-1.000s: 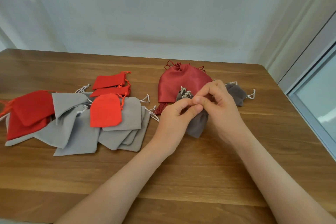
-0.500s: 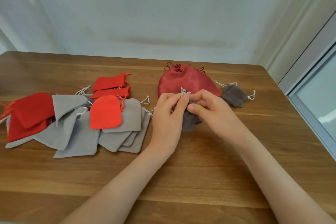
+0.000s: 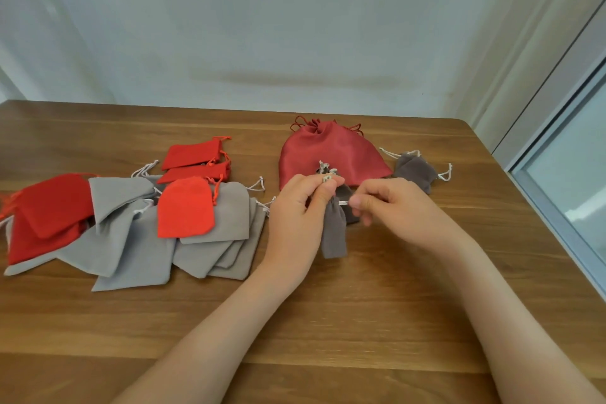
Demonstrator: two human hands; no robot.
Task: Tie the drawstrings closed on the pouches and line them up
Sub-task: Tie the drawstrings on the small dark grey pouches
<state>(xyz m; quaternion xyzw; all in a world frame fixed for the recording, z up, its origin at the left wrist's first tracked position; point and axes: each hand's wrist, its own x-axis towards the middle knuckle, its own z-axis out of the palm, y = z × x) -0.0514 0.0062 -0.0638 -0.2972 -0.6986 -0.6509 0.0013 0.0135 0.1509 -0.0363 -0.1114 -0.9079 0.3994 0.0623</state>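
Pinching at two spots: the left hand [image 3: 300, 210] grips the gathered neck of the held pouch [image 3: 333, 233] between thumb and forefinger, with cord loops poking above. The right hand [image 3: 396, 210] pinches a pale drawstring [image 3: 342, 203] drawn sideways from that neck. The pouch hangs below the hands, low over the table [image 3: 360, 321]; contact is unclear.

Judgement: mid-tie, knot not confirmed.

Looks done: the maroon satin pouch [image 3: 328, 151] and the small cinched pouch [image 3: 414, 170], side by side behind the hands, a row begun.

Left to do: an overlapping heap of flat light-grey pouches [image 3: 131, 249] and red pouches [image 3: 185, 207] on the person's left, mouths ungathered.

Room: bare wood lies in front. The table's right edge, near the window frame [image 3: 557, 207], limits the row on that side.
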